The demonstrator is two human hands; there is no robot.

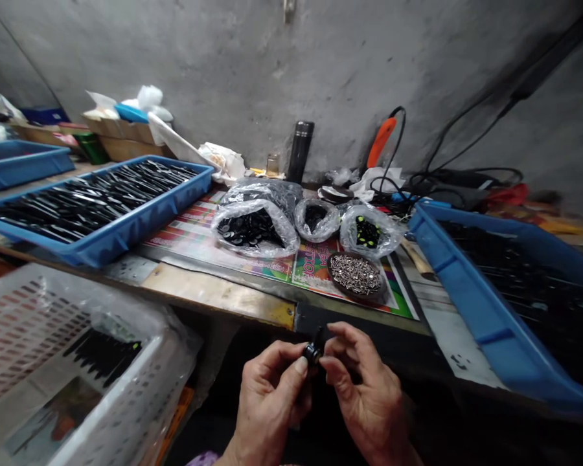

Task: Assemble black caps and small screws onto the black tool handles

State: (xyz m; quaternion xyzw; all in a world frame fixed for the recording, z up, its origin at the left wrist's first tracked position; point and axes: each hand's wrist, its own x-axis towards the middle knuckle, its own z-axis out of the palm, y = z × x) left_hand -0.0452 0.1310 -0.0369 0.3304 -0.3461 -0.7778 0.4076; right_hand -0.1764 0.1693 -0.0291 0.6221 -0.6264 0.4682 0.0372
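Note:
A small black part with a shiny metal collar (313, 353) is pinched between the fingertips of my left hand (267, 402) and my right hand (364, 396), low in the view and below the bench's front edge (218, 294). Part of it is hidden by my fingers. Beyond my hands, a round dark dish (355, 275) holds many small silver metal pieces. Behind it lie clear plastic bags of black parts (250, 228) and a bag of black and green pieces (366, 233). Neither hand touches these.
A blue tray of long black pieces (97, 210) sits on the left of the bench, and another blue tray (486, 304) on the right. A white perforated basket (34, 323) stands at lower left. A black flask (300, 152), an orange-handled tool (381, 142) and cables line the wall.

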